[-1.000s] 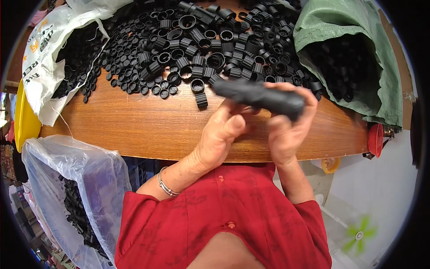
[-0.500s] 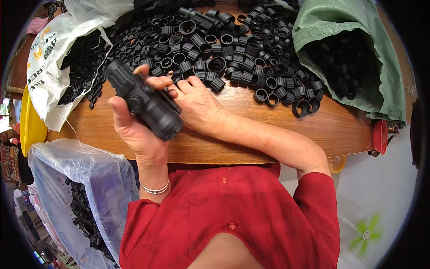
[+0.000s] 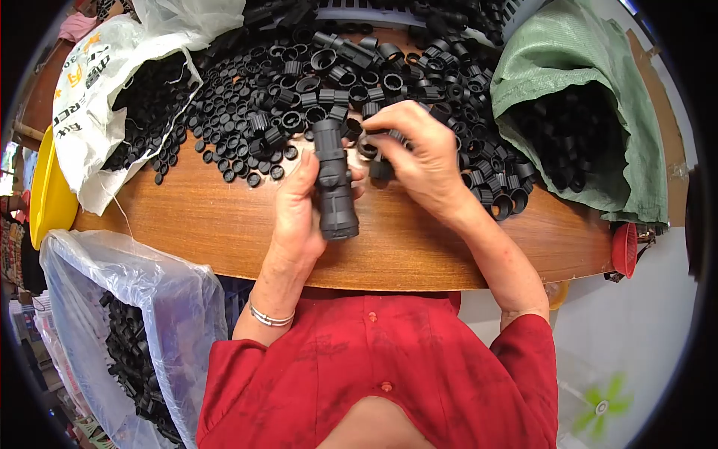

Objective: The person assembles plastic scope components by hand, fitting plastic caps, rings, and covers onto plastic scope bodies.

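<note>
A black plastic scope [image 3: 336, 187] stands nearly upright in my left hand [image 3: 295, 206]. The thumb lies along its left side and the fingertips show on its right. To the right, my right hand [image 3: 428, 159] has its thumb and forefinger closed around a small black ring [image 3: 366, 147]; part of the ring is hidden by the fingers. Behind both hands spreads a heap of loose black ribbed rings [image 3: 400, 90], with smaller black caps [image 3: 228, 112] towards the left. Another black scope [image 3: 344, 49] lies on the heap at the back.
A white bag [image 3: 78, 112] of small black parts lies at the left of the wooden table [image 3: 209, 232], a green sack [image 3: 636, 150] of rings at the right. Below left stands a plastic-lined bin [image 3: 179, 299] holding black pieces. A red basket [image 3: 625, 251] sits by the right edge.
My left hand has moved right and turned the scope from slanted to nearly upright. My right hand has moved right, from behind the scope to a ring at the heap's front.
</note>
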Demonstrator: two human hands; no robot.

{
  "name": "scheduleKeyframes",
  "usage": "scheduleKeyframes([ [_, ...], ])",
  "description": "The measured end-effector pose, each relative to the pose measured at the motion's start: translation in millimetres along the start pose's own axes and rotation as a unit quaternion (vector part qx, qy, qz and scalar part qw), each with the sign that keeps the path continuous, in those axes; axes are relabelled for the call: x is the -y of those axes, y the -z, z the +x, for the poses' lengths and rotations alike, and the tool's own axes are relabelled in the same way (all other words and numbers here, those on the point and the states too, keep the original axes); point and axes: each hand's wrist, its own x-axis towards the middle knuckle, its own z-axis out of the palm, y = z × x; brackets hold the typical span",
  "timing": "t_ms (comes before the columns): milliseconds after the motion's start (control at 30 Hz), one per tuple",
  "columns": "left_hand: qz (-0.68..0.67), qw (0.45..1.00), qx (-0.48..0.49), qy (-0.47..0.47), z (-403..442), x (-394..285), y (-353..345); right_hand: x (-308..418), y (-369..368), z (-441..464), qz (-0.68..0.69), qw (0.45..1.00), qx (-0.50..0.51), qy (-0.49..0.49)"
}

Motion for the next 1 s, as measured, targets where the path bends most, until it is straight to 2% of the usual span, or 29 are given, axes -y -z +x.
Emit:
scheduleKeyframes([
  [33,-0.008,1.000,-0.003,0.000,1,2,-4,10,4,-5,0.129,0.987,-0.004,-0.095],
  [67,-0.016,1.000,-0.005,0.001,1,4,-9,22,8,-12,0.254,0.949,-0.009,-0.187],
  [133,0.000,0.999,-0.034,0.006,2,10,-12,45,20,-19,0.345,0.908,0.014,-0.237],
  [200,0.018,0.999,-0.032,-0.002,2,13,-16,44,21,-35,0.308,0.927,0.052,-0.205],
  [233,0.044,0.998,-0.039,-0.012,1,13,-26,46,21,-37,0.208,0.968,0.051,-0.132],
  [333,0.178,0.983,0.012,-0.041,-6,12,-35,51,19,-47,0.144,0.981,0.037,-0.126],
  [367,0.236,0.970,-0.015,-0.051,-8,11,-40,52,16,-51,0.182,0.967,0.018,-0.175],
  [433,0.259,0.962,-0.016,-0.083,-8,17,-40,56,9,-59,0.256,0.929,-0.021,-0.267],
  [500,0.248,0.964,-0.010,-0.101,-13,22,-43,60,10,-65,0.256,0.920,0.004,-0.295],
  [533,0.284,0.950,0.000,-0.131,-12,23,-42,61,10,-66,0.256,0.916,0.017,-0.309],
  [600,0.354,0.916,0.017,-0.189,-12,27,-37,61,13,-69,0.224,0.932,0.028,-0.284],
  [633,0.364,0.913,0.020,-0.180,-12,25,-36,62,14,-69,0.209,0.937,0.032,-0.277],
  [733,0.352,0.931,0.015,-0.092,-14,20,-43,60,14,-76,0.183,0.954,0.033,-0.236],
  [767,0.301,0.953,-0.005,-0.035,-14,14,-48,59,12,-78,0.178,0.959,0.032,-0.218],
  [867,0.277,0.960,-0.020,0.018,-14,5,-41,65,15,-77,0.087,0.988,0.047,-0.120],
  [1000,0.251,0.967,-0.027,-0.044,-12,1,-38,69,0,-88,0.085,0.992,0.018,-0.089],
])
